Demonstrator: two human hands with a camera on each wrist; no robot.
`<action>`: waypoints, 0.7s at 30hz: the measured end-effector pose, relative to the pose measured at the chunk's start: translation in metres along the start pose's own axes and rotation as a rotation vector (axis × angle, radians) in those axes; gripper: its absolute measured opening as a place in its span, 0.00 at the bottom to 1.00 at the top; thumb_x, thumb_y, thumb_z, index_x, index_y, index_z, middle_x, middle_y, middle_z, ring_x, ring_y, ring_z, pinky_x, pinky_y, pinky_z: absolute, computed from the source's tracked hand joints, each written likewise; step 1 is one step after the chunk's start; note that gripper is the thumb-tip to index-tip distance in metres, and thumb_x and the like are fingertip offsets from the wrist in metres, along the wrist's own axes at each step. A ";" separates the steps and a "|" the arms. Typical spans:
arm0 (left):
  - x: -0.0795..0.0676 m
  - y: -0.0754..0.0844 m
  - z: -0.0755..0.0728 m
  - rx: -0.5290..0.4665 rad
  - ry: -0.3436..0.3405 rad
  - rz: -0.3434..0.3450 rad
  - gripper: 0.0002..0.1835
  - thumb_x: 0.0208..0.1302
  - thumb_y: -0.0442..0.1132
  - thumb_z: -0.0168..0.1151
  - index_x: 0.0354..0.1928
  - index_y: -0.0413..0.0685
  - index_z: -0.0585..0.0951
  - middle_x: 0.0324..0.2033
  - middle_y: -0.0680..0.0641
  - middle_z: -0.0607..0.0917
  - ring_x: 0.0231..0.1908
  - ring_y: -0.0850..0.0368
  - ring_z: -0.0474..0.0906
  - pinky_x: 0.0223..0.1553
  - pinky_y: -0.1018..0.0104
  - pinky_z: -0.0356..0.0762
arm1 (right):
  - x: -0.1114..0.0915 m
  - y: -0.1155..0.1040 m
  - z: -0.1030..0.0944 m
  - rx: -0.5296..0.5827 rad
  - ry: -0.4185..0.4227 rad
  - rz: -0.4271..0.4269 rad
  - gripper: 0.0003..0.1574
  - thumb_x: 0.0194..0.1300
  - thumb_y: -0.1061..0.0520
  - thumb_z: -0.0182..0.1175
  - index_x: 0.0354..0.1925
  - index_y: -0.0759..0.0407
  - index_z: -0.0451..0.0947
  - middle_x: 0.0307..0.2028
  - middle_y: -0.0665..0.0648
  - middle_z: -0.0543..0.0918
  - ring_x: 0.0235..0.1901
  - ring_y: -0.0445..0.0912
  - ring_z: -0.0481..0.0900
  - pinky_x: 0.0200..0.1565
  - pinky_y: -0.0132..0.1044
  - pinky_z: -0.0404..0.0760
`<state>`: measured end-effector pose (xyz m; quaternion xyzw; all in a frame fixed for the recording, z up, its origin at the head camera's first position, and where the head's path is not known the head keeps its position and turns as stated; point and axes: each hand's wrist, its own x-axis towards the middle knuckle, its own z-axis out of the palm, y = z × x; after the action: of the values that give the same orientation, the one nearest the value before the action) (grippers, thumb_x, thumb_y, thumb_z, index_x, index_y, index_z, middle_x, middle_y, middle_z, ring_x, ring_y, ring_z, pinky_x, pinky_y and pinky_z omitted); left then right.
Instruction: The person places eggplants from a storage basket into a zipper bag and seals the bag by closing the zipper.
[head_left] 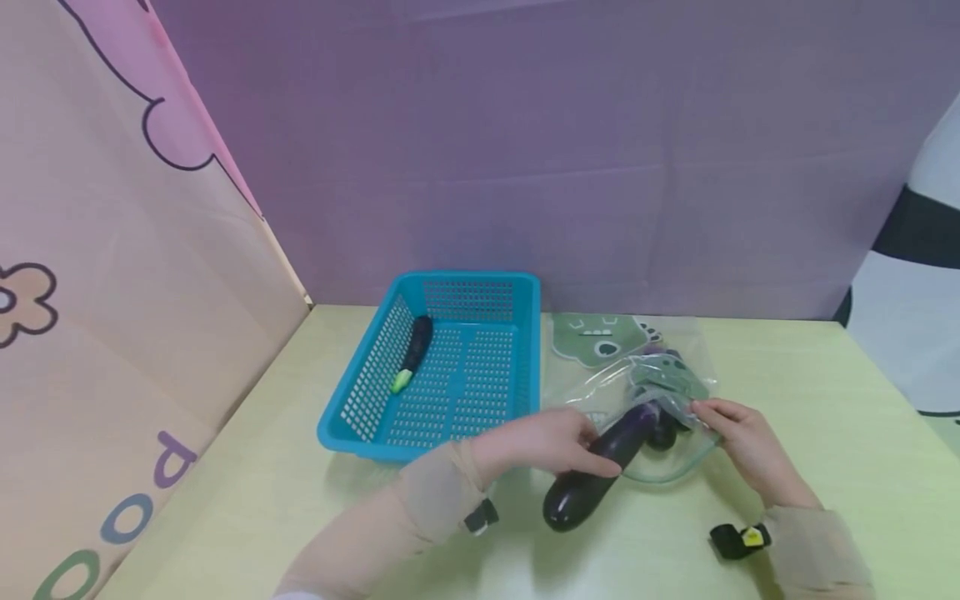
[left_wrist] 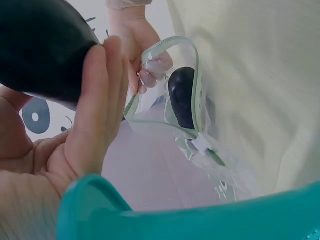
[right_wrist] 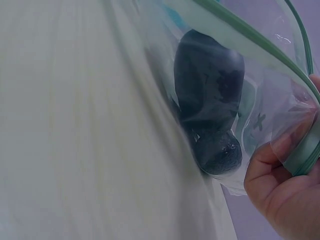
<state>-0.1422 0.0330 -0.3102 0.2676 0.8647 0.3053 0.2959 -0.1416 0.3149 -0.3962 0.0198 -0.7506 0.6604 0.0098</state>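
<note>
My left hand grips a long, glossy purple eggplant, its far end at the mouth of a clear zip bag. My right hand pinches the bag's green-edged rim, holding the mouth apart. Inside the bag lies another dark eggplant, seen through the plastic in the right wrist view. A white slider sits on the zip in the left wrist view. The tip of the held eggplant is partly hidden by the bag and the other eggplant in the head view.
Left of the bag stands a blue perforated basket holding a slim dark eggplant with a green stem end. Its rim is close to my left forearm. A purple backdrop rises behind the pale table.
</note>
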 end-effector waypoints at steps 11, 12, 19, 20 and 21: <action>0.001 0.003 0.018 0.190 0.047 0.011 0.17 0.56 0.53 0.63 0.33 0.45 0.79 0.20 0.56 0.80 0.20 0.66 0.75 0.24 0.76 0.72 | 0.000 0.000 0.000 -0.018 0.005 0.006 0.16 0.68 0.56 0.52 0.29 0.38 0.81 0.29 0.36 0.80 0.31 0.29 0.74 0.32 0.21 0.74; 0.001 0.004 0.020 0.186 0.051 0.007 0.16 0.56 0.52 0.63 0.32 0.45 0.79 0.19 0.56 0.79 0.20 0.65 0.75 0.24 0.76 0.71 | 0.000 0.001 0.001 -0.007 0.004 0.004 0.16 0.68 0.57 0.52 0.29 0.38 0.82 0.29 0.36 0.80 0.31 0.29 0.74 0.32 0.21 0.75; 0.004 0.002 0.030 0.145 0.107 0.008 0.16 0.56 0.52 0.63 0.26 0.46 0.78 0.15 0.55 0.77 0.16 0.64 0.73 0.19 0.75 0.71 | 0.001 0.000 0.000 -0.017 0.005 -0.007 0.16 0.68 0.57 0.52 0.30 0.39 0.82 0.29 0.36 0.80 0.31 0.29 0.74 0.32 0.21 0.74; 0.005 0.002 0.031 0.129 0.114 0.005 0.16 0.56 0.51 0.63 0.26 0.45 0.78 0.15 0.55 0.77 0.15 0.64 0.73 0.19 0.75 0.71 | 0.001 0.000 0.000 -0.030 0.005 -0.004 0.16 0.68 0.57 0.52 0.30 0.39 0.82 0.29 0.36 0.80 0.31 0.29 0.73 0.32 0.21 0.74; 0.006 0.001 0.032 0.105 0.120 0.002 0.16 0.56 0.51 0.63 0.26 0.45 0.78 0.15 0.55 0.77 0.15 0.64 0.73 0.19 0.75 0.71 | 0.001 0.000 0.000 -0.044 0.004 0.001 0.16 0.68 0.57 0.52 0.30 0.38 0.82 0.29 0.35 0.79 0.31 0.29 0.73 0.32 0.21 0.74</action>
<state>-0.1240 0.0493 -0.3321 0.2648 0.8955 0.2753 0.2285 -0.1429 0.3153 -0.3958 0.0179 -0.7649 0.6438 0.0116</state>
